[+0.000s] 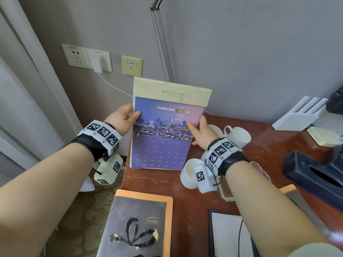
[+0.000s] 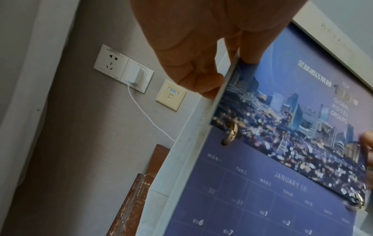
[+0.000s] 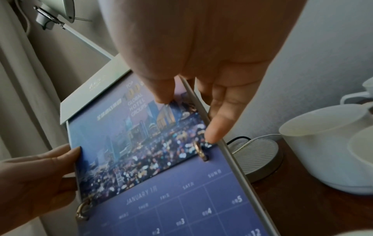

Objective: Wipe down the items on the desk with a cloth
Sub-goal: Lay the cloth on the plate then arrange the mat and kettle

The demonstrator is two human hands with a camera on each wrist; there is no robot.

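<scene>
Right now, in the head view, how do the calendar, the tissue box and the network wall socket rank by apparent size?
1. calendar, largest
2. tissue box, partly cut off by the frame edge
3. network wall socket, smallest, though farthest from the camera

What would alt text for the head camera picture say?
Both hands, left and right, grip a purple calendar by its sides, upright on a wooden desk beside white cups.

The calendar (image 1: 163,130) stands upright at the tabletop's (image 1: 194,197) back left. White cups (image 1: 239,136) crowd its right side; a folder (image 1: 137,225) lies in front, bare wood between them.
</scene>
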